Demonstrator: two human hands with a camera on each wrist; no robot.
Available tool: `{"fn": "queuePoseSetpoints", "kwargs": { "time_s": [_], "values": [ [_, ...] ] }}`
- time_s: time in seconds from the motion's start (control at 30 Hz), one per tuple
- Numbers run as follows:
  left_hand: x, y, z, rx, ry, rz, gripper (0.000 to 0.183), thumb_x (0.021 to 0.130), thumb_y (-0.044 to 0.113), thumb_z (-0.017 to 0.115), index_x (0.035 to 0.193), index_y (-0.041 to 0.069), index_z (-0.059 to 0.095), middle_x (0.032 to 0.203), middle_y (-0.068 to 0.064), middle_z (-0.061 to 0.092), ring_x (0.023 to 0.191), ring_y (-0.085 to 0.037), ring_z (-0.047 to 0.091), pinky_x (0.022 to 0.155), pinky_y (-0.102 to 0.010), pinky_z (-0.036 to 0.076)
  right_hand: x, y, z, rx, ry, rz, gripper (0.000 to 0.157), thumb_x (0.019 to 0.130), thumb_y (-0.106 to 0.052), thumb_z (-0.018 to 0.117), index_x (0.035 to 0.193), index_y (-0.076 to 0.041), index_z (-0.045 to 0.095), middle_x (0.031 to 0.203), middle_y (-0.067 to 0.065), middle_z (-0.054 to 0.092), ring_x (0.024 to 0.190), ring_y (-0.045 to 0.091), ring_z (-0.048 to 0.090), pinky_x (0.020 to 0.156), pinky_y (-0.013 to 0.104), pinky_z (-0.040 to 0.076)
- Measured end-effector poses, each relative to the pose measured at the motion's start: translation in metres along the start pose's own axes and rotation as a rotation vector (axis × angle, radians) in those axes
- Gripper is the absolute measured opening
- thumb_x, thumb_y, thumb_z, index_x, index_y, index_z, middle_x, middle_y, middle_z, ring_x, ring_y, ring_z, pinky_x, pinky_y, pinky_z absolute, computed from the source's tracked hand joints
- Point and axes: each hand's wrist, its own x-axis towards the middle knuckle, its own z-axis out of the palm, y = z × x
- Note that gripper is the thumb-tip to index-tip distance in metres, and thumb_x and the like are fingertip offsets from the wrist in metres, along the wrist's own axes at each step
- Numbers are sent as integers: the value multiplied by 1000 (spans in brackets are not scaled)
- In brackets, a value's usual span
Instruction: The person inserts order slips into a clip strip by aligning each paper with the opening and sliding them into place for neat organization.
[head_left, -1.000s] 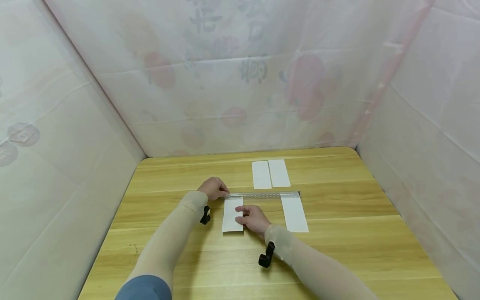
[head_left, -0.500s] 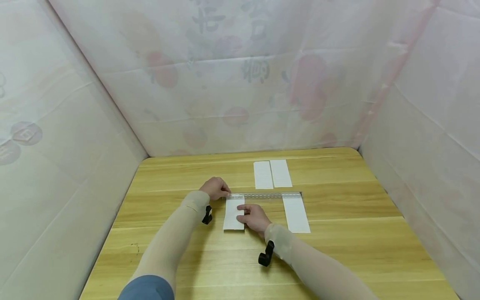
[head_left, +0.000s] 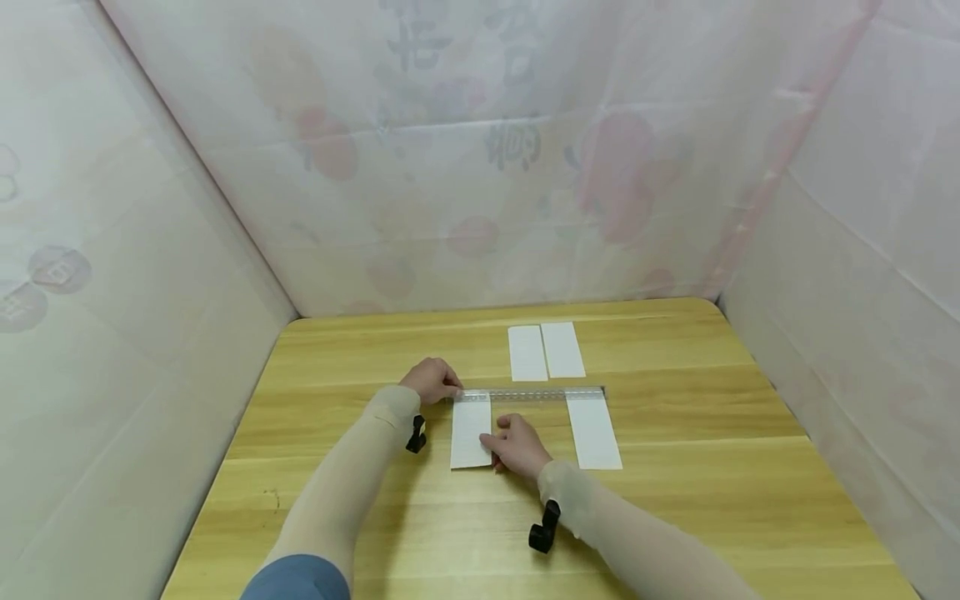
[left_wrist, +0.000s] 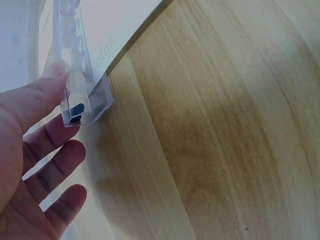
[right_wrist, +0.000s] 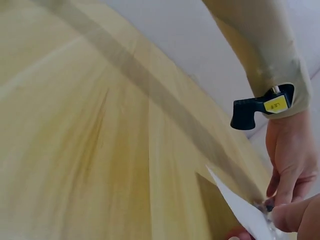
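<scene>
A long clear plastic strip (head_left: pixel 528 395) lies across the table, with a dark piece inside its left end in the left wrist view. My left hand (head_left: pixel 432 381) pinches that end between thumb and forefinger; the other fingers are spread loosely. Under the strip's left part hangs a white paper slip (head_left: pixel 471 433), its top edge at the strip. My right hand (head_left: pixel 522 450) pinches the slip's right edge, thumb on top, and the slip (right_wrist: pixel 245 212) looks tilted off the table in the right wrist view. A second white slip (head_left: pixel 594 433) meets the strip's right end.
Two more white slips, a left one (head_left: pixel 528 353) and a right one (head_left: pixel 562 350), lie side by side beyond the strip. Fabric walls (head_left: pixel 480 192) stand behind and along both sides of the wooden table (head_left: pixel 675 517). Black wrist mounts (head_left: pixel 544 527) stick out from both forearms.
My right hand has slid slightly down and right along the slip, and its forefinger has come off the slip's face. The left hand keeps its hold on the strip.
</scene>
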Motion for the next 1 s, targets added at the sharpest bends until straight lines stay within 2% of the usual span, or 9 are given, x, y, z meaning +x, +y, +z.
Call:
{"fn": "queuePoseSetpoints", "kwargs": {
  "time_s": [0.13,0.33,0.53,0.77,1.0],
  "values": [
    [1,-2,2,-1,2,2,10,89,27,70,92,22,78,91,8,69,77,-7,59,70,-27,50,-1,5,-2,111,-26,51,50,94,-21,62,127,10,41,74,13,64,57,15,60,51,28,51],
    [3,-3,3,-2,6,8,9,89,26,70,92,22,78,92,8,70,81,-8,60,74,-29,50,1,5,-5,130,-73,75,28,95,-21,61,97,6,61,71,11,63,55,14,58,49,24,48],
    [1,0,2,-5,2,-2,10,89,26,70,93,21,78,93,7,70,81,-8,60,73,-29,50,1,4,-7,106,-107,89,32,96,-23,59,79,3,67,65,8,62,52,13,60,48,22,47],
    [-2,2,2,-11,7,-10,11,90,26,69,93,21,78,93,7,70,80,-8,60,72,-29,50,0,1,-6,103,-131,97,38,97,-23,57,72,4,63,61,8,61,51,12,59,47,22,47],
    [-2,1,2,-19,6,-9,11,89,27,69,93,21,78,94,7,70,82,-8,61,74,-29,51,3,2,-3,97,-130,118,39,97,-24,56,64,-2,58,58,7,59,48,11,58,45,20,45]
  ]
}}
